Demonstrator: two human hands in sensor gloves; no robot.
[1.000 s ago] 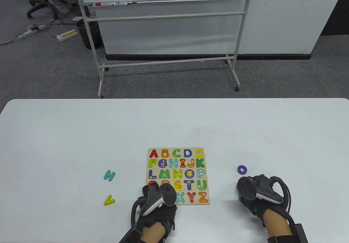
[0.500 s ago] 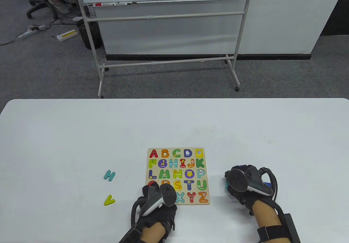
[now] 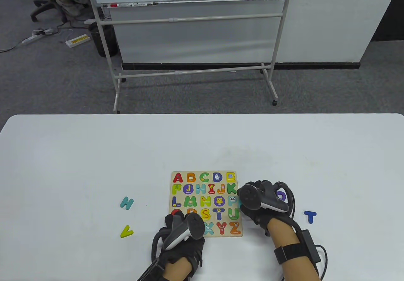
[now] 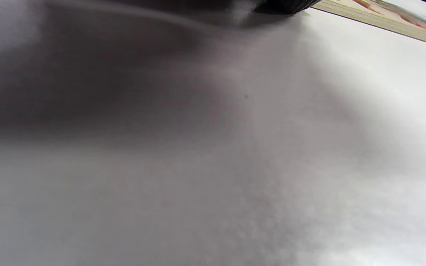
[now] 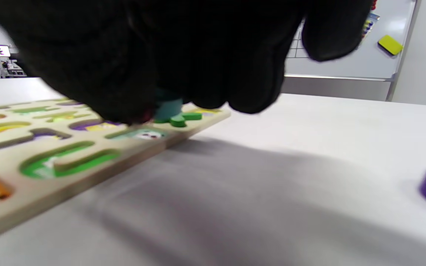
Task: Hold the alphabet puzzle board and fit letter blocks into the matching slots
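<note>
On the left part of the white table (image 3: pixel 79 155) lie two loose letters: a teal H block (image 3: pixel 127 202) and, nearer to the person, a yellow-green V block (image 3: pixel 126 231). They are apart from each other and well apart from the board.

The alphabet puzzle board (image 3: pixel 206 203) lies flat in the middle of the table, at the near side. The left hand (image 3: pixel 180 234) rests on its near left corner and covers some slots there. Its fingers are hidden under the tracker, so I cannot tell if they are bent or flat; the left wrist view shows only the table surface and a thin strip of the board edge (image 4: pixel 390 26).

The right hand (image 3: pixel 259 202) is at the right edge of the board, over the place of the P slot. In the right wrist view its gloved fingers (image 5: pixel 205 55) are closed around a teal letter block (image 5: pixel 168 107), which is just above the board surface (image 5: pixel 68 162), near the green K piece (image 5: pixel 179 119).

To the right of this hand, a purple O block (image 3: pixel 282 195) lies on the table, partly hidden behind the tracker. Further right lies a blue T block (image 3: pixel 310 216), separate from the others.
</note>
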